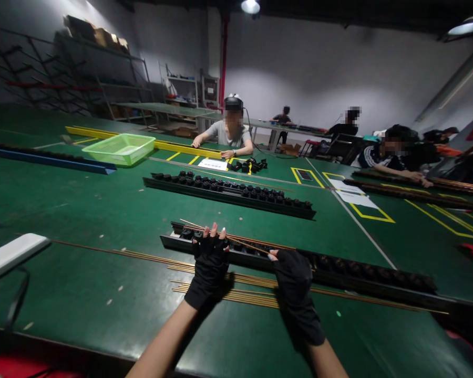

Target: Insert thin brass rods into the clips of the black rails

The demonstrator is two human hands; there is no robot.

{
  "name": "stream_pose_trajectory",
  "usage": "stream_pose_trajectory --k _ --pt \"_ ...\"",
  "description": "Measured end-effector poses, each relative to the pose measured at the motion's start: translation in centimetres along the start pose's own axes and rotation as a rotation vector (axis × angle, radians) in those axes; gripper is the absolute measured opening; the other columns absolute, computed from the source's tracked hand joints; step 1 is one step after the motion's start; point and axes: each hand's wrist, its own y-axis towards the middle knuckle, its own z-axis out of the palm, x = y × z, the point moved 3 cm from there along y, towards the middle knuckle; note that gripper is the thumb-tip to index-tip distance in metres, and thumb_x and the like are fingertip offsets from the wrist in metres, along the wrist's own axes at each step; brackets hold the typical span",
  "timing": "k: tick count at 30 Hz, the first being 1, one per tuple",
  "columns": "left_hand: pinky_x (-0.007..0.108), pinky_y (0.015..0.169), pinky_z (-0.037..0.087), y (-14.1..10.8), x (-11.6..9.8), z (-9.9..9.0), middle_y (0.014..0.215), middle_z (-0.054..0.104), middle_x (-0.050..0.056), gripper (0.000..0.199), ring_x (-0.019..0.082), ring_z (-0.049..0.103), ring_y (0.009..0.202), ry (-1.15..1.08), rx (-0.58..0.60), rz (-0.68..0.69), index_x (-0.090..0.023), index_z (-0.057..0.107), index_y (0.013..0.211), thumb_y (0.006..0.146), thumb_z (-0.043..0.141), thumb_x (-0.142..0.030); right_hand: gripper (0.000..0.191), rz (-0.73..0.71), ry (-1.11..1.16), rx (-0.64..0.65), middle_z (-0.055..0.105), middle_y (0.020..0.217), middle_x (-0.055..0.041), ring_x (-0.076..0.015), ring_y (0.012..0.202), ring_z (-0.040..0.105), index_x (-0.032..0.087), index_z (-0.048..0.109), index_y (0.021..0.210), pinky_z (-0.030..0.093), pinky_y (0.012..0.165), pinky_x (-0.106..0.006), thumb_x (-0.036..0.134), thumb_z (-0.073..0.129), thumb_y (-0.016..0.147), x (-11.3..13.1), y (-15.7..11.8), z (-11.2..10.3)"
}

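My right hand (294, 270), in a black fingerless glove, pinches a thin copper-coloured rod (247, 243) between thumb and fingers. The rod slants up to the left, past my left hand (212, 260). That hand wears a similar glove; its fingers are stretched out over the near black channel (177, 243), and their grip on the rod, if any, is hidden. Black blocks (349, 266) sit in a row inside this channel. Another copper rod lies along its top. Several brass-coloured rods (244, 299) lie on the table below both hands.
A second black channel (228, 195) with black blocks lies farther back on the green table (114, 315). Beyond it are a green basket (120, 149), a yellow channel (173, 146) and a co-worker (232, 128). At the left edge lies a white object (16, 255). Other people work at right.
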Motion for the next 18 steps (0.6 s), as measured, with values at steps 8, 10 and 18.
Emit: stream_pose_trajectory --k 8,10,18 --pt "0.059 0.122 0.02 -0.8 1.0 0.0 0.153 0.043 0.018 0.064 0.032 0.028 0.15 -0.034 -0.07 -0.074 -0.018 0.033 0.152 0.09 0.047 -0.018 0.022 -0.032 -0.126 0.052 0.069 0.08 -0.0026 -0.0197 0.078 0.054 0.023 0.071 0.085 0.035 0.084 -0.035 0.026 0.054 0.1 0.0 0.5 4.4" --pt "0.059 0.121 0.023 -1.0 0.8 0.2 0.149 0.046 0.019 0.062 0.034 0.029 0.149 -0.042 -0.052 -0.067 -0.015 0.036 0.15 0.089 0.049 -0.02 0.023 -0.025 -0.126 0.038 0.068 0.08 -0.0018 -0.0193 0.079 0.053 0.023 0.07 0.084 0.034 0.088 -0.036 0.027 0.054 0.1 -0.7 0.0 5.0" --pt "0.058 0.122 0.02 -1.7 0.6 1.3 0.151 0.046 0.018 0.057 0.032 0.027 0.15 -0.03 -0.028 -0.076 -0.015 0.037 0.15 0.094 0.044 -0.018 0.022 -0.05 -0.174 0.007 0.066 0.082 -0.0018 -0.019 0.079 0.051 0.024 0.07 0.085 0.033 0.088 -0.036 0.027 0.054 0.099 -2.4 -1.3 5.8"
